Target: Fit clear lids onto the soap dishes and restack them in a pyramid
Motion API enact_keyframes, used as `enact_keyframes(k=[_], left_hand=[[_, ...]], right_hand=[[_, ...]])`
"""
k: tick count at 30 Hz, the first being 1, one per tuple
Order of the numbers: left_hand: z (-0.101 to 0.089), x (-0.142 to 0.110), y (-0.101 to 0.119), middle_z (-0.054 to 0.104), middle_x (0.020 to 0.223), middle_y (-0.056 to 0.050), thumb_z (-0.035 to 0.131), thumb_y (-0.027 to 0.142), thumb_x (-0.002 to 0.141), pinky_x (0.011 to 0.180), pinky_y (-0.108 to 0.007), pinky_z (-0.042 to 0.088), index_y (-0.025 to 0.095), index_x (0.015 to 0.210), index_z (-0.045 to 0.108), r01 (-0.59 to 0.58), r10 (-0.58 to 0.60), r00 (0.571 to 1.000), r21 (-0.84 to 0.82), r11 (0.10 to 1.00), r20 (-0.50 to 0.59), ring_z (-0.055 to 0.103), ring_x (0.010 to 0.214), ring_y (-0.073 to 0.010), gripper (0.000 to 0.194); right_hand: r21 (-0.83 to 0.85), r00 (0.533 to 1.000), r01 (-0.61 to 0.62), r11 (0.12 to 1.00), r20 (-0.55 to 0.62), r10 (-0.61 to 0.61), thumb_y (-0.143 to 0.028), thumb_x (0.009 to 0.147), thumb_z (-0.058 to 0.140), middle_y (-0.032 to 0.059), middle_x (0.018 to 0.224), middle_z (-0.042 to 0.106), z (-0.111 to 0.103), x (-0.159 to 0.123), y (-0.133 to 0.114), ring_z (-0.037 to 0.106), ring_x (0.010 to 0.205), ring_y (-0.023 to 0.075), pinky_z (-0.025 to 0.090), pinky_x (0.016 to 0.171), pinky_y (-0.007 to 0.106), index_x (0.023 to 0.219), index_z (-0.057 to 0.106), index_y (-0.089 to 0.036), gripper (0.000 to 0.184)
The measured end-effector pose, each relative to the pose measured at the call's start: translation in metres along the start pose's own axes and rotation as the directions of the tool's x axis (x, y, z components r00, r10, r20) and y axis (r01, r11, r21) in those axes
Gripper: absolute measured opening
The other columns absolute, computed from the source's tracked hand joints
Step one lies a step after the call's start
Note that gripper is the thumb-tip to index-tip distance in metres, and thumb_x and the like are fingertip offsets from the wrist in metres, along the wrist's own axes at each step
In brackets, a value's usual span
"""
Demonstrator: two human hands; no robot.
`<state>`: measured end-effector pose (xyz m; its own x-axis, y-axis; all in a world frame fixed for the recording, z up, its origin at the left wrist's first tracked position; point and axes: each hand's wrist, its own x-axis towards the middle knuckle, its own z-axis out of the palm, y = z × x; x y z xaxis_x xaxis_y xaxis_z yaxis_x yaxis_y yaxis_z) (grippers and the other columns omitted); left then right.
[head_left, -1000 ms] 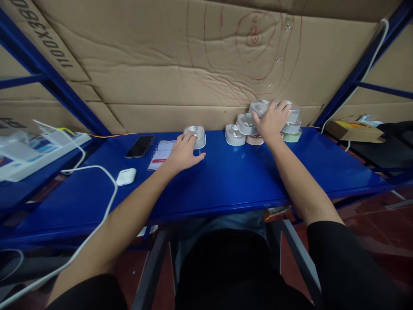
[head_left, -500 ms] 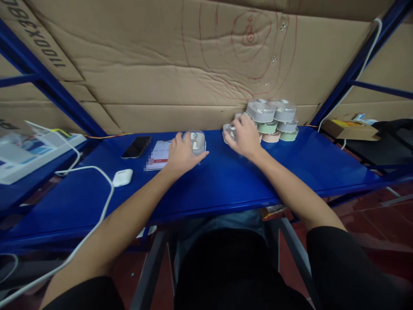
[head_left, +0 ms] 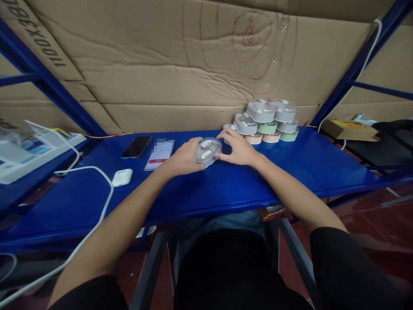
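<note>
A small clear plastic case [head_left: 208,151] with white earbuds inside is tilted just above the blue shelf [head_left: 303,168], near its middle. My left hand [head_left: 183,158] grips the case from the left. My right hand [head_left: 238,149] holds its right side with curled fingers. Behind my right hand, a pile of several similar cases [head_left: 266,120] stands stacked against the cardboard wall.
Left of my hands lie a lit phone [head_left: 160,154], a dark phone [head_left: 137,147] and a white earbud charging case [head_left: 121,177]. A white cable [head_left: 97,172] loops over the shelf's left part. A brown box [head_left: 346,129] sits at far right.
My right hand left the pile and came to the case. My left hand lifted the case off the shelf and brought it right, toward the middle.
</note>
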<state>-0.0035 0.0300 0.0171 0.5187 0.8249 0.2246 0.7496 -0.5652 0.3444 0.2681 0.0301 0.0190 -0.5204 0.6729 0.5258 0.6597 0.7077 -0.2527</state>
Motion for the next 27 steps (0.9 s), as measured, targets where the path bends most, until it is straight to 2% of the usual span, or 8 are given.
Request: enact_keyframes(k=[3, 5, 9, 12, 17, 19, 24, 27], left_hand=[[0.000, -0.002, -0.002, 0.047, 0.175, -0.020, 0.085, 0.037, 0.071, 0.133, -0.058, 0.041, 0.021, 0.168, 0.040, -0.176, 0.188, 0.977, -0.119, 0.977, 0.100, 0.048, 0.161, -0.0451, 0.108], [0.006, -0.002, -0.002, 0.043, 0.177, -0.020, 0.091, 0.043, 0.069, 0.134, -0.059, 0.040, 0.023, 0.170, 0.037, -0.220, 0.244, 0.965, -0.217, 0.951, 0.093, 0.046, 0.162, -0.0446, 0.116], [0.021, 0.001, -0.002, 0.054, 0.167, -0.025, 0.099, 0.055, 0.064, 0.127, -0.062, 0.046, 0.021, 0.166, 0.039, -0.170, 0.184, 0.983, -0.314, 0.934, 0.015, 0.055, 0.155, -0.0463, 0.123], [0.026, 0.002, -0.002, 0.064, 0.155, -0.023, 0.100, 0.055, 0.066, 0.120, -0.060, 0.052, 0.024, 0.165, 0.039, -0.131, 0.140, 0.990, -0.354, 0.926, 0.002, 0.065, 0.145, -0.0437, 0.120], [0.022, 0.002, -0.003, 0.064, 0.153, -0.021, 0.102, 0.056, 0.065, 0.119, -0.059, 0.053, 0.026, 0.169, 0.034, -0.117, 0.117, 0.993, -0.377, 0.919, -0.023, 0.067, 0.140, -0.0418, 0.127], [0.019, 0.001, -0.002, 0.062, 0.155, -0.020, 0.100, 0.057, 0.068, 0.122, -0.058, 0.051, 0.025, 0.168, 0.039, -0.149, 0.146, 0.989, -0.351, 0.924, -0.034, 0.064, 0.142, -0.0411, 0.122], [0.014, -0.001, 0.003, 0.060, 0.148, -0.013, 0.084, 0.061, 0.089, 0.128, -0.057, 0.047, 0.028, 0.145, 0.073, -0.214, 0.221, 0.975, -0.253, 0.943, 0.001, 0.060, 0.145, -0.0378, 0.066], [0.014, -0.003, 0.007, 0.057, 0.148, -0.011, 0.078, 0.061, 0.094, 0.128, -0.055, 0.049, 0.030, 0.136, 0.081, -0.206, 0.227, 0.972, -0.255, 0.945, 0.055, 0.059, 0.145, -0.0365, 0.052]], right_hand=[[0.104, 0.990, 0.051, 0.993, 0.127, -0.064, -0.071, 0.072, 0.095, 0.0207, 0.172, 0.049, -0.004, -0.002, 0.003, 0.047, 0.160, 0.0446, 0.041, 0.132, 0.065, 0.159, 0.058, -0.022, 0.106], [0.146, 0.973, 0.036, 0.989, 0.222, -0.069, -0.071, 0.068, 0.097, 0.0197, 0.173, 0.051, -0.005, -0.003, 0.001, 0.049, 0.159, 0.0455, 0.043, 0.131, 0.066, 0.166, 0.052, -0.025, 0.118], [0.130, 0.944, -0.038, 0.991, 0.331, -0.008, -0.065, 0.072, 0.095, 0.0207, 0.159, 0.065, -0.006, -0.008, -0.006, 0.067, 0.141, 0.0445, 0.058, 0.114, 0.062, 0.172, 0.044, -0.023, 0.120], [0.107, 0.942, -0.054, 0.993, 0.336, 0.015, -0.066, 0.075, 0.092, 0.0204, 0.153, 0.069, -0.011, -0.010, -0.008, 0.069, 0.137, 0.0437, 0.060, 0.111, 0.060, 0.167, 0.052, -0.020, 0.110], [0.162, 0.971, -0.051, 0.985, 0.239, 0.011, -0.070, 0.085, 0.082, 0.0147, 0.153, 0.072, -0.031, -0.012, 0.002, 0.070, 0.136, 0.0407, 0.056, 0.117, 0.061, 0.155, 0.064, -0.026, 0.085], [0.172, 0.987, -0.071, 0.983, 0.156, 0.044, -0.072, 0.087, 0.079, 0.0135, 0.152, 0.072, -0.040, -0.013, 0.010, 0.070, 0.136, 0.0408, 0.055, 0.117, 0.062, 0.153, 0.065, -0.028, 0.080], [0.100, 0.965, -0.211, 0.972, -0.140, 0.224, -0.078, 0.089, 0.072, 0.0197, 0.159, 0.066, -0.054, -0.015, 0.032, 0.065, 0.142, 0.0431, 0.051, 0.120, 0.065, 0.155, 0.060, -0.021, 0.088], [0.082, 0.935, -0.271, 0.959, -0.214, 0.283, -0.079, 0.090, 0.070, 0.0202, 0.160, 0.065, -0.051, -0.013, 0.039, 0.063, 0.143, 0.0420, 0.051, 0.119, 0.064, 0.158, 0.056, -0.020, 0.090]])
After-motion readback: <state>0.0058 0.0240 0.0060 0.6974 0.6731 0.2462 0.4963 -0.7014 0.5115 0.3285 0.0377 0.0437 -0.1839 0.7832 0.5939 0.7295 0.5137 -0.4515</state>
